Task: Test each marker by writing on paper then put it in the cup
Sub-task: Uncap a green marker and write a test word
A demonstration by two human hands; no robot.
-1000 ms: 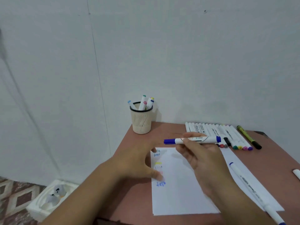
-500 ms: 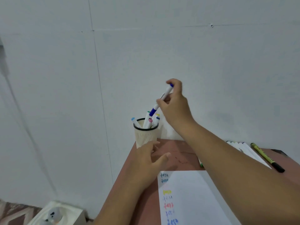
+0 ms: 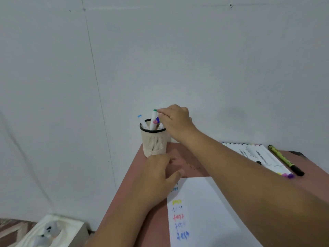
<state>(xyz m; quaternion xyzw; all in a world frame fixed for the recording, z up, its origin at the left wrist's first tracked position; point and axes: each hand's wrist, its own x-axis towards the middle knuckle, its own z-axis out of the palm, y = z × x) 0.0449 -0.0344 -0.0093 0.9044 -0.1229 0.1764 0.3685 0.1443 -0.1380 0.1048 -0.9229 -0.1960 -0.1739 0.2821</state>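
1. Cup [image 3: 154, 142] stands at the far left corner of the desk [image 3: 188, 166], close to the white wall [image 3: 160, 50]; we see it is cream with a black rim and a slatted side.
2. Markers stand in it: a light-blue-capped marker [image 3: 141, 120] leaning left, a green-capped marker [image 3: 154, 118] the tallest, and a blue marker [image 3: 157, 120] low beside a pink cap.
3. Our right hand [image 3: 175, 120] reaches over the cup's mouth, fingers bent down at the marker tops – touching the green-capped one near its cap. We cannot tell whether it grips anything.
4. Our left hand [image 3: 158, 177] rests on the desk just in front of the cup, fingers loose, thumb out, holding nothing.
5. Paper [image 3: 204, 211] lies nearer us, with a column of "test" marks in yellow, grey, red and blue down its left edge.
6. A row of white markers [image 3: 258, 157] lies to the right – beyond our forearm – with a yellow-green pen [image 3: 284, 160] beside it.
7. A white box [image 3: 53, 232] sits on the floor at lower left.
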